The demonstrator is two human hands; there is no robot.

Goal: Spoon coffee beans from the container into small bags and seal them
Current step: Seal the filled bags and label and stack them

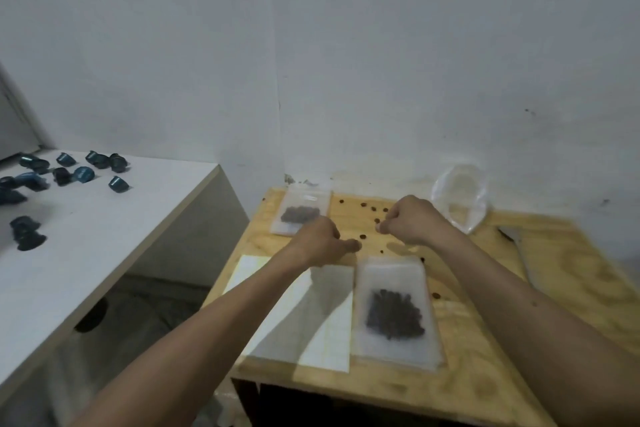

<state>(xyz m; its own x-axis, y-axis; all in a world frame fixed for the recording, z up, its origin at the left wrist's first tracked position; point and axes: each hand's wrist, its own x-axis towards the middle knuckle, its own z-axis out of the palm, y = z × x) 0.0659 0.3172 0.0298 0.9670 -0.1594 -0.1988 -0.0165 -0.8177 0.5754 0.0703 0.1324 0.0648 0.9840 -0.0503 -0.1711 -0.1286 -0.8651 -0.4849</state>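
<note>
Beans (pixel 362 236) lie loose across the bench (pixel 485 350) at centre frame, and they are the likeliest trouble: a sweep of either forearm could roll some off the far edge, and a sleeve-level brush could shove the near bag (pixel 395 312) at lower centre, whose top edge may not be sealed, spilling its dark heap. The far bag (pixel 300 212), above and left of it, also holds beans and sits just beyond the left hand (pixel 320 239), so a careless reach could drag it too.

Left hand lies low over the bench with its fingers (pixel 351 245) curled and drawn together, tips close to a stray bean; whether they pinch it I cannot tell through the blur. Right hand (pixel 410 218), upper centre, has its fingers (pixel 384 226) curled tight, tips pressed together as if pinching something small, though no bean shows between them.

A clear container (pixel 460 199) stands at upper right, apparently empty, with a spoon (pixel 519 246) beside it.
</note>
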